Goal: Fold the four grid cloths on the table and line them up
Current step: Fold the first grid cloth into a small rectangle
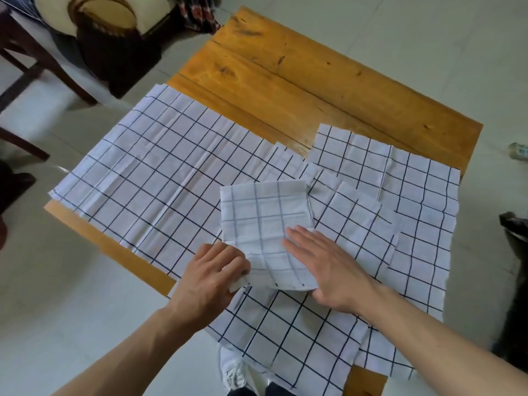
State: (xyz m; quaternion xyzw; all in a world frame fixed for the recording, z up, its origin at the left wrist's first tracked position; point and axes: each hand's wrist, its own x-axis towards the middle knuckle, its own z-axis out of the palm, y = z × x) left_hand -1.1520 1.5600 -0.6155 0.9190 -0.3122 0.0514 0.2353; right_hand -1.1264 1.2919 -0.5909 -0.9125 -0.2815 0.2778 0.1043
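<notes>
Even, soft daylight is seen throughout, with only faint shadows cast under the hands. Glare is seen on the table [285,81] beyond the hands. Edges are bent by wide-angle distortion and slightly blurred.

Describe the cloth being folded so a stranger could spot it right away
On the wooden table, grid cloths lie spread flat. Near the front edge, the folded cloth sits on top of them, under both hands. It alone is a small, thick rectangle with fainter grey lines.
</notes>
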